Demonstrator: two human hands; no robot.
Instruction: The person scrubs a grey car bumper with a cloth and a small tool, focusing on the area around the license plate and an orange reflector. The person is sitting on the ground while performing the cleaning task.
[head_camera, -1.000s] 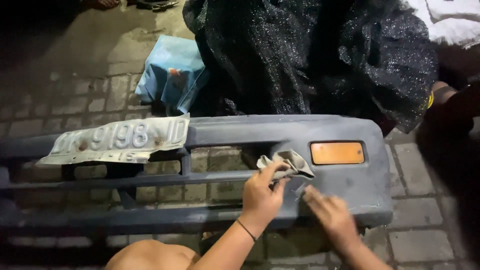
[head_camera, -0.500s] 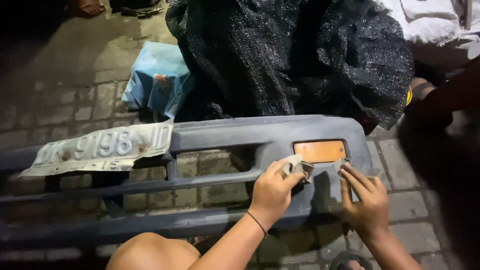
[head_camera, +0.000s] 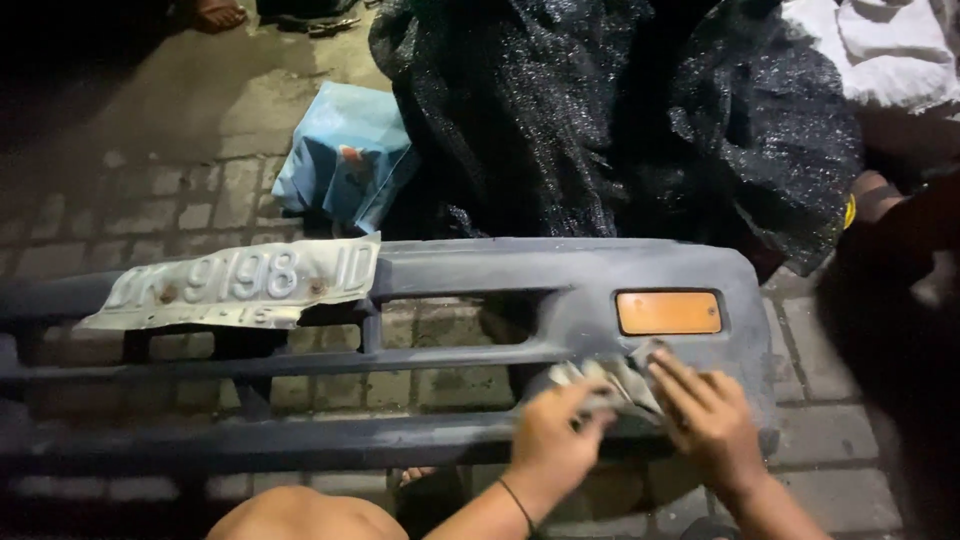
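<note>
Both hands (head_camera: 640, 420) lower now; cloth-like pad (head_camera: 610, 385) on bumper (head_camera: 560, 270), blurred

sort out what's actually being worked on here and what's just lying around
In use:
- grey car bumper
- crumpled piece of sandpaper or cloth, pressed on the bumper
- left hand and right hand, both on that piece

Lying about:
- bent number plate
- orange lamp
- blue bag
- black netting
- white cloth
</note>
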